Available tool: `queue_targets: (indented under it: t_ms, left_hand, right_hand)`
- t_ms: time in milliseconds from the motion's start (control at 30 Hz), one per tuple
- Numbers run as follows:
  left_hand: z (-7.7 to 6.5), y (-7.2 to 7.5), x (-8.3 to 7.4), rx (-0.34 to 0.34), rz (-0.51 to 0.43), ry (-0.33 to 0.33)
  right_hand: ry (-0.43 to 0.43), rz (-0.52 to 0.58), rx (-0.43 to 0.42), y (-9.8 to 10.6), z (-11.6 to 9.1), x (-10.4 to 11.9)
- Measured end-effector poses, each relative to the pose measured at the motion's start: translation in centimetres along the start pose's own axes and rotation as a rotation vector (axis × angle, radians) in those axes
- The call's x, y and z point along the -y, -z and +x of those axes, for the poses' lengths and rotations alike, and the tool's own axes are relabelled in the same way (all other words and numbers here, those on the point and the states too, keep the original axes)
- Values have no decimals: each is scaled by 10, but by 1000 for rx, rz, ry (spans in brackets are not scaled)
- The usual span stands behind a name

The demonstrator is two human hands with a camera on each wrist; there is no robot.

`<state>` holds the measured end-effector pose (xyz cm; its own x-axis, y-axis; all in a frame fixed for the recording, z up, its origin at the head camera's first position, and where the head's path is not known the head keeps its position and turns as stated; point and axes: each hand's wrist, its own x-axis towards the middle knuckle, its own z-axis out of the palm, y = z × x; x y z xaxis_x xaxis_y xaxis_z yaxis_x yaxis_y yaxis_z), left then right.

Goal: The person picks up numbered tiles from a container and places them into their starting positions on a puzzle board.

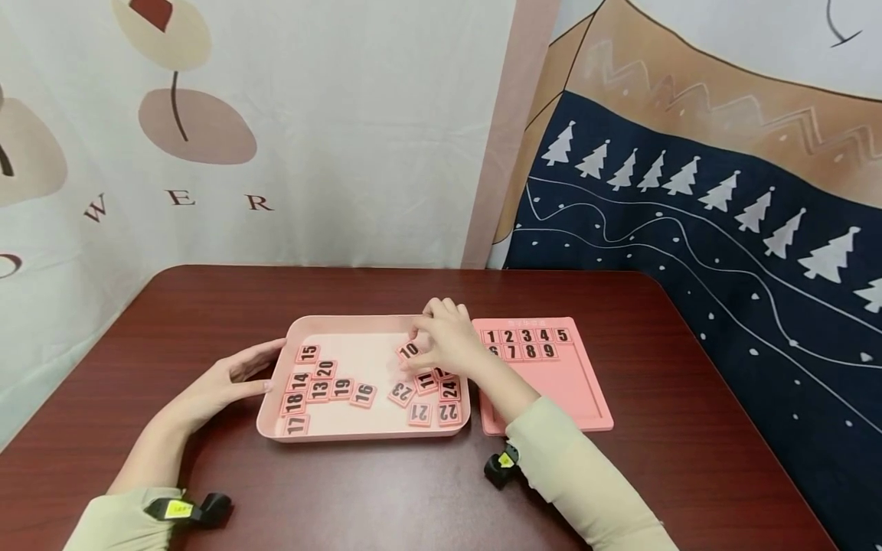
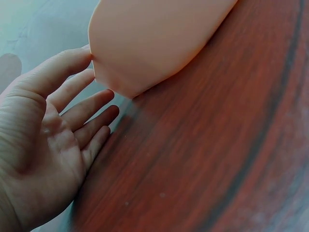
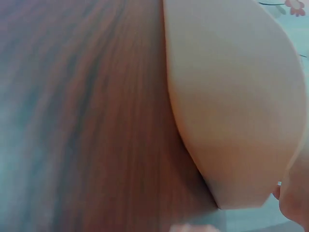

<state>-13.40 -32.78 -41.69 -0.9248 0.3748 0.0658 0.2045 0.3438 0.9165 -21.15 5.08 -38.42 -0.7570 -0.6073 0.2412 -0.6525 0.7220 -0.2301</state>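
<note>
A pink tray (image 1: 365, 438) holds loose number tiles, with 13 to 20 in its left half and several others at the right. My left hand (image 1: 223, 383) touches the tray's left end, thumb and fingers spread along its outer wall; the left wrist view shows this hand (image 2: 53, 125) with relaxed fingers. Over the tray's right part, my right hand (image 1: 451, 340) has thumb and forefinger on either side of the number 10 tile (image 1: 409, 350), seemingly pinching it. This hand covers some tiles. A pink number board (image 1: 551, 390) carries tiles 1 to 9 in its top rows.
The dark red wooden table (image 1: 386, 497) extends around the tray and board. A pale printed curtain (image 1: 358, 153) hangs behind it, and a navy cloth with white trees (image 1: 689, 222) hangs at the right. Black camera straps sit on both wrists.
</note>
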Motion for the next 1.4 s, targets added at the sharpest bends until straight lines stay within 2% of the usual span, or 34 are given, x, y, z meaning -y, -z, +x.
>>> queue_targets:
  t_ms: [333, 700, 933, 1133, 1400]
  left_hand:
    - [-1, 0, 0, 2, 0, -9]
    - [-1, 0, 0, 5, 0, -3]
    - [-1, 0, 1, 6, -3, -11]
    - [-2, 0, 1, -3, 13, 12]
    - [-1, 0, 1, 0, 16, 15]
  right_hand:
    - [23, 43, -188, 26, -27, -10]
    - [-18, 56, -289, 40, -69, -37]
    - [-113, 68, -325, 49, -97, -63]
    - [-212, 42, -332, 54, -119, -89]
    - [-290, 40, -354, 57, -142, -112]
